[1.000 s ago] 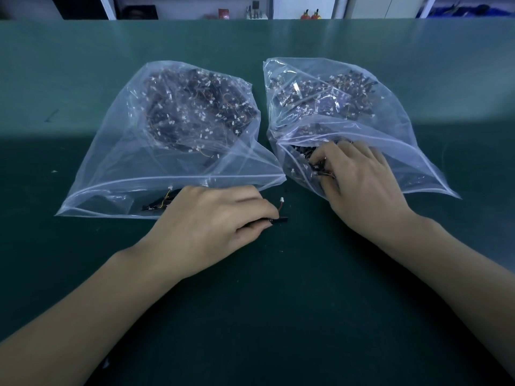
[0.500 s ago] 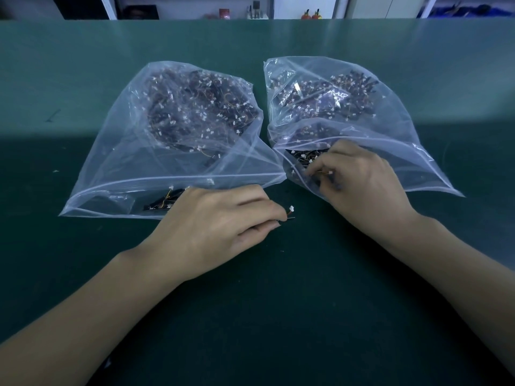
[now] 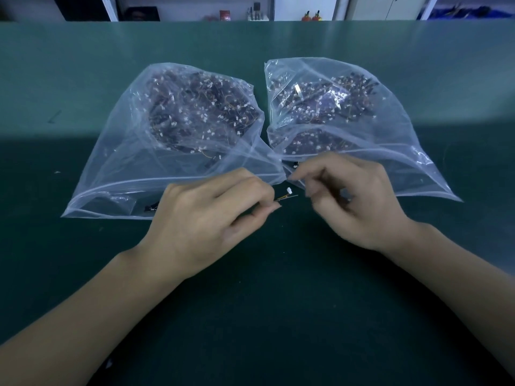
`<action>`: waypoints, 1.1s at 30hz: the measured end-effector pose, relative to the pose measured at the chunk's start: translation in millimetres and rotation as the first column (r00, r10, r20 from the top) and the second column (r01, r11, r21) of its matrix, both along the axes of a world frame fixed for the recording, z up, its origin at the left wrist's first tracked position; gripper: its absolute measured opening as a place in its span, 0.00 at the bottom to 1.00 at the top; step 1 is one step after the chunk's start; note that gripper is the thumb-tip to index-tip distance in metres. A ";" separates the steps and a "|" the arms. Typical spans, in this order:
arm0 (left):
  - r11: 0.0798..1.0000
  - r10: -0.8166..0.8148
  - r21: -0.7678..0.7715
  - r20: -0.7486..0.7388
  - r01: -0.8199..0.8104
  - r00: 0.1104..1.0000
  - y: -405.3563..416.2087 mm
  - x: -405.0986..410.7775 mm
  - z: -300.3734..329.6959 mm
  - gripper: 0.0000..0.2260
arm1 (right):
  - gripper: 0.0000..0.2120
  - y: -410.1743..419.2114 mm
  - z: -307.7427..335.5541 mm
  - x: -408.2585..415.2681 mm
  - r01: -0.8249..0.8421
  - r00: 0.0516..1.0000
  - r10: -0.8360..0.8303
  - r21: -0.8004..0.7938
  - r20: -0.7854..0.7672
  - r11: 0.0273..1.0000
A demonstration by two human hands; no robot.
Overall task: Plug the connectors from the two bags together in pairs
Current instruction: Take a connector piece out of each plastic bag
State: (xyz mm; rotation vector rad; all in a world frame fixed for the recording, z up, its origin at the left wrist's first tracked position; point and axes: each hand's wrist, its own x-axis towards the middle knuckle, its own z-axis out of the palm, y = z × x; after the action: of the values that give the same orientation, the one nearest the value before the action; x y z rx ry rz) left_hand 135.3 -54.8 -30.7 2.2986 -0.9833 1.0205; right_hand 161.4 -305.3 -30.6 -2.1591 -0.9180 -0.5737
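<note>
Barely started: my left hand pinches one small white-tipped wired connector; right hand at 3 o'clock is curled, contents unclear; both clear plastic bags full.

Both forearms are bare from the lower edge of the view up to the wrists — no sleeve or cuff shows on either one. The left hand and the right hand are bare too, with no glove. Fingernails look short and plain — though the right hand is slightly blurred, so fine detail there cannot be told.
</note>
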 end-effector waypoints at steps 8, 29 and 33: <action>0.999 -0.033 -0.012 0.038 0.033 0.999 0.6 -0.3 1.7 0.09 | 0.03 5.8 -6.7 1.1 -0.118 0.990 0.112 0.063 0.089 0.991; 0.998 0.019 -0.059 -0.076 -0.024 0.997 2.3 -1.0 2.4 0.06 | 0.05 5.8 -10.8 2.2 -0.071 0.996 0.064 0.117 0.065 0.991; 0.997 0.009 -0.072 -0.079 -0.015 0.997 2.4 -1.1 2.6 0.06 | 0.06 5.4 -13.0 3.8 -0.037 0.998 0.032 0.127 0.045 0.991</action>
State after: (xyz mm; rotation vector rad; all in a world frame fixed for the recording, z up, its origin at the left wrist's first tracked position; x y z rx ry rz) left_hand 134.2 -52.4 -28.1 2.2694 -0.8878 0.9477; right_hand 165.2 -299.9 -43.5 -2.0201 -0.9149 -0.6459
